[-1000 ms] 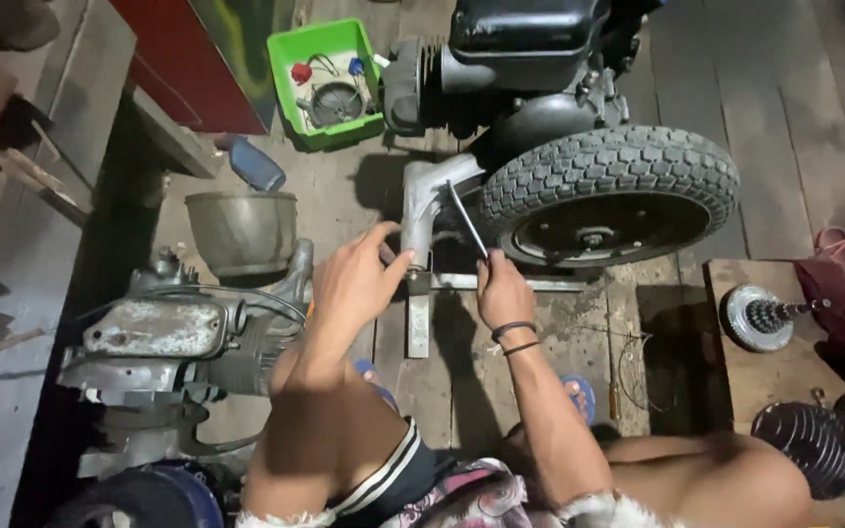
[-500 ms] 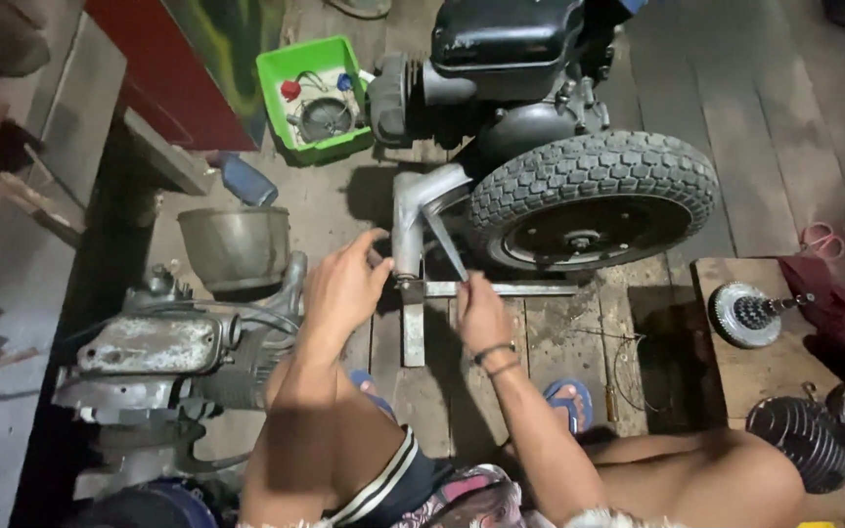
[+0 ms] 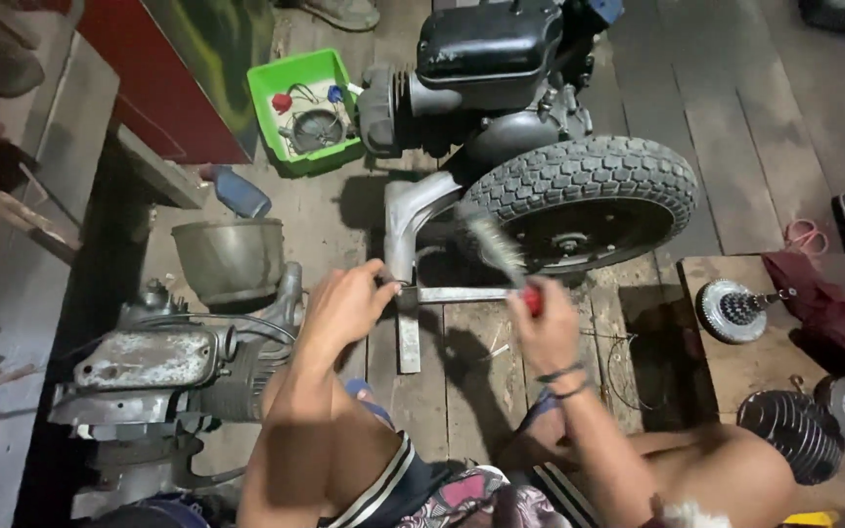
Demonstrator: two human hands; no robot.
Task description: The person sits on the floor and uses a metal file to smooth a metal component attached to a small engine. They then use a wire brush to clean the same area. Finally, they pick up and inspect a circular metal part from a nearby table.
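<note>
My left hand (image 3: 344, 303) grips the lower end of a grey metal frame arm (image 3: 408, 210) where it meets a flat metal bar (image 3: 462, 294). My right hand (image 3: 545, 332) is closed on the red handle of a wire brush (image 3: 501, 256), whose bristled head is blurred and angled up toward the knobbly black tyre (image 3: 579, 181). The tyre belongs to a small scooter-like machine with a black engine cover (image 3: 486, 44) lying on the wooden floor.
A green tray (image 3: 286, 78) of small parts sits at the back left. A metal bowl (image 3: 227, 256) and a dirty engine block (image 3: 149, 362) lie at left. On the low wooden block at right rest a clutch part (image 3: 731, 311), a finned cylinder (image 3: 794, 430) and a red rag (image 3: 838, 303).
The camera view has shifted downward a little. My right hand has swung the brush, its head now blurred near the tyre. My left hand stays on the frame arm.
</note>
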